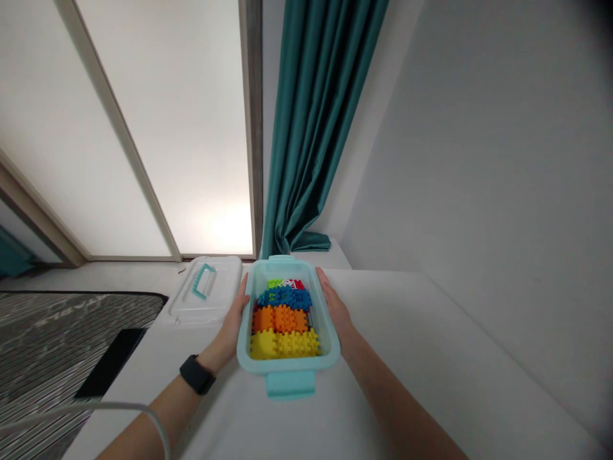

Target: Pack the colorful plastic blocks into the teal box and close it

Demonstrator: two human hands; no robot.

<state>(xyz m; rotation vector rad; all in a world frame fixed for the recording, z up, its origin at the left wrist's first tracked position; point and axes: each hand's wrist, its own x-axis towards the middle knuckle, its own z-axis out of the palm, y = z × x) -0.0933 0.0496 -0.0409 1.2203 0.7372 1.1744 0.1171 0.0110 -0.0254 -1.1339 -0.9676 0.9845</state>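
Note:
Between both hands is a light teal plastic box (289, 365), its top uncovered and one latch flap hanging at the near end. Inside lie rows of interlocking toy pieces: yellow pieces (285, 345) nearest, then orange pieces (281, 319), blue pieces (285, 297), and a few green, white and red ones at the far end. My left hand (235, 313) is pressed to the box's left side, its fingertips near the rim. Against the right side rests my right hand (336, 308), fingers partly hidden by the box wall. A clear lid (223, 297) with a teal handle lies left of the box.
The white tabletop (393, 383) runs along a grey wall on the right. A black flat object (111, 364) lies at the table's left edge. A pale cable (119, 405) crosses the lower left. Behind hang a teal curtain (311, 128) and frosted panels (177, 128).

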